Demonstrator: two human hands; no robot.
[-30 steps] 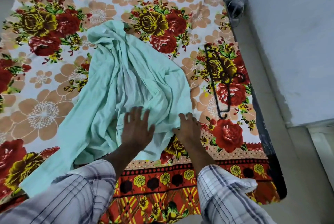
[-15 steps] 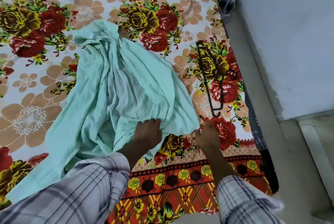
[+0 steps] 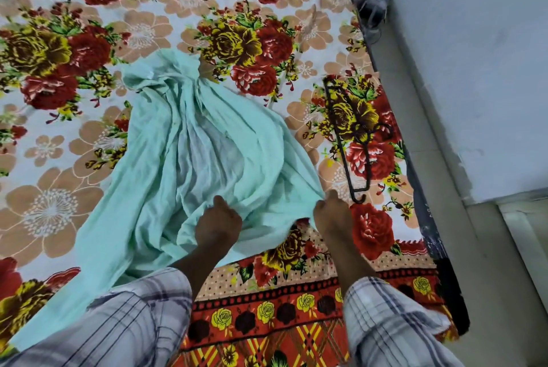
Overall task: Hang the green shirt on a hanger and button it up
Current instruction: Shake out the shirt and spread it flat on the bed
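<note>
A second ago the left hand (image 3: 218,226) was laid flat, fingers spread, on the near part of the green shirt (image 3: 204,156); it is now curled into a closed grip on a fold of the cloth. The right hand (image 3: 332,214), then resting open on the shirt's near right edge, is now closed on that edge, nearer the hook end of the black hanger (image 3: 353,141). The near right part of the shirt has been drawn out wider toward the hanger, and its folds are now pulled toward the two hands.
</note>
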